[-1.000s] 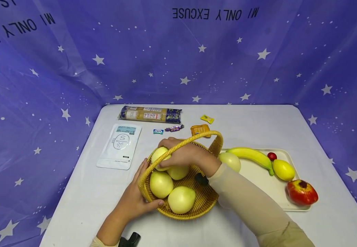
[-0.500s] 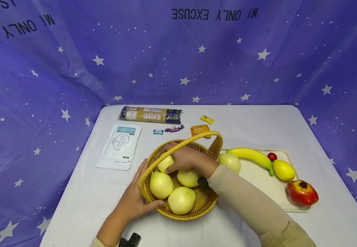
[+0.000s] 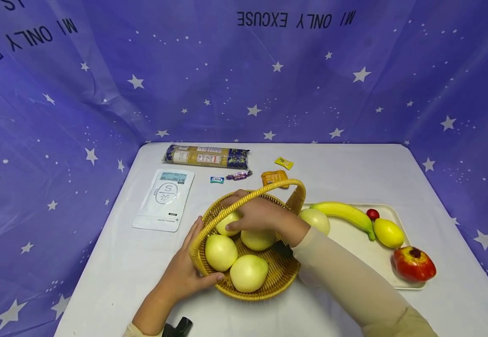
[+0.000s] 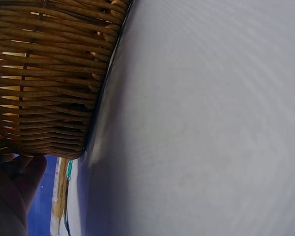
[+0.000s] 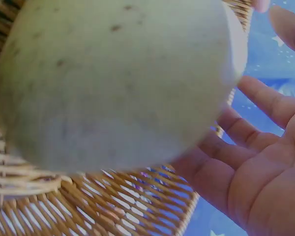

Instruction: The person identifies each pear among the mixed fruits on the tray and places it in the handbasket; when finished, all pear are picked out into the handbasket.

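Left hand (image 3: pixel 189 271) grips the wicker basket (image 3: pixel 278 277) at eight o'clock, presumably for steadiness. Right hand (image 3: pixel 260 215), fingers spread, touches pale-yellow fruit (image 3: pixel 224 226) at ten.

"How did the head view look?"

"Bright and mostly crisp. Light spread evenly over the white table (image 3: pixel 113 281), with a faint shadow beside the wicker basket (image 3: pixel 286 271) and small highlights on the pomegranate (image 3: pixel 414 264) by the table's right edge."

"Left wrist?"

"Dimmer. Deep shadow ran along the basket's base, the left hand (image 4: pixel 12 196) was murky, and faint ripples crossed the greyish tabletop."

"Right wrist?"

"Hazy. The pale fruit (image 5: pixel 118 88) loomed soft and blurred, its right flank washed out."
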Demonstrator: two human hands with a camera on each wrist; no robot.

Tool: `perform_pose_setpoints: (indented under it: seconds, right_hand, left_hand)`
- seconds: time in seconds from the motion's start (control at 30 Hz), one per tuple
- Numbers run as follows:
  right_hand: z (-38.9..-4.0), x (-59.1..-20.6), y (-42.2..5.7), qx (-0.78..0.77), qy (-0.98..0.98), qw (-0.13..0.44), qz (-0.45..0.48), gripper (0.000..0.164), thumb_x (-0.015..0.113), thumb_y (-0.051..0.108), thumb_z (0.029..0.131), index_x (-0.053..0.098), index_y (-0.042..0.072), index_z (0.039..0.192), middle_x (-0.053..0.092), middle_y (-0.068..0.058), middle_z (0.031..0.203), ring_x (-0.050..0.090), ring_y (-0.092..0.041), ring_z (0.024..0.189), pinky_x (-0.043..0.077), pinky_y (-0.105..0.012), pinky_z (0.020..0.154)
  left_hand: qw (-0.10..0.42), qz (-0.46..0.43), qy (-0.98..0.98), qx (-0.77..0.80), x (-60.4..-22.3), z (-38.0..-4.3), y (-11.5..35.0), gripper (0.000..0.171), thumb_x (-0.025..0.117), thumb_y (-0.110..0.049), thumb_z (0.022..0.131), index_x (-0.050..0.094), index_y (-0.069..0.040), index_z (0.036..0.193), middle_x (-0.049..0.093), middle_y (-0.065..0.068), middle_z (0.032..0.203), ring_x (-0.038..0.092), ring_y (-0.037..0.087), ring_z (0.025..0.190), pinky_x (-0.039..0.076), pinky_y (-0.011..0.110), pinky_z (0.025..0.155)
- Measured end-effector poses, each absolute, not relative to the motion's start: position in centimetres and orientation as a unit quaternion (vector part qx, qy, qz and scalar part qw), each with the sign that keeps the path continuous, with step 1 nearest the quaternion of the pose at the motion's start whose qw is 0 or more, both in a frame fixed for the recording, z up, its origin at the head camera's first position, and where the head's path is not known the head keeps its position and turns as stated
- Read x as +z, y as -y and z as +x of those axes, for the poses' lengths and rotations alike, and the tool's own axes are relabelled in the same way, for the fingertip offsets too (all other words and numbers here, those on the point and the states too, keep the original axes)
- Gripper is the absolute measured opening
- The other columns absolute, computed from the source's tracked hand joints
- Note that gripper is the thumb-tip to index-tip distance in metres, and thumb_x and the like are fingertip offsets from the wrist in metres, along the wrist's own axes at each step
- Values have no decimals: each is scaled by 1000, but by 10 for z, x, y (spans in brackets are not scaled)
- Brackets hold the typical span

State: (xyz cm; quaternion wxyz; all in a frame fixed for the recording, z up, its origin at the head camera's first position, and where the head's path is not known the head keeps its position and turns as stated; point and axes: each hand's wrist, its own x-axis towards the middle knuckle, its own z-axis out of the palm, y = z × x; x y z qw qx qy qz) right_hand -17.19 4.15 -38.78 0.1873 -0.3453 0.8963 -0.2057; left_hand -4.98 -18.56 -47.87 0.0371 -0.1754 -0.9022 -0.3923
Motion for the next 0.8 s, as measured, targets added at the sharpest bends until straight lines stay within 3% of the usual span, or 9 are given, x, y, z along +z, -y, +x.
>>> perform_pose_setpoints:
  seconds: [0.3,0.47,0.6,0.8]
  right_hand:
    - [-153,-354,-77,-283,-877,167,-351,55,65,47,89,53,24,137,47,3,139,48,-13,123,40,-35,101]
    - [-134,-336,-118,-304,-859,141,-386,50,60,52,91,53,27,135,52,15,131,48,-5,120,44,-33,98]
    - [-120,-329,-160,-372,-837,119,-384,42,65,39,92,54,31,131,55,17,126,53,-8,115,48,-37,94]
    - [-104,-347,-224,-419,-848,67,-319,46,72,15,88,56,24,130,57,8,127,54,-16,117,50,-32,90]
  left_hand:
    - [46,-177,904,-386,-481,-51,188,135,87,-57,58,5,-14,157,5,-2,162,19,20,144,26,36,113]
    - [48,-177,903,-389,-480,-52,188,136,87,-56,57,6,-14,157,6,-1,162,18,20,145,25,37,113]
    - [49,-177,902,-390,-480,-51,188,136,87,-56,57,7,-12,157,7,1,162,19,21,145,25,37,113]
    - [48,-180,901,-391,-481,-49,188,136,88,-56,56,9,-9,156,7,1,162,18,22,145,22,32,113]
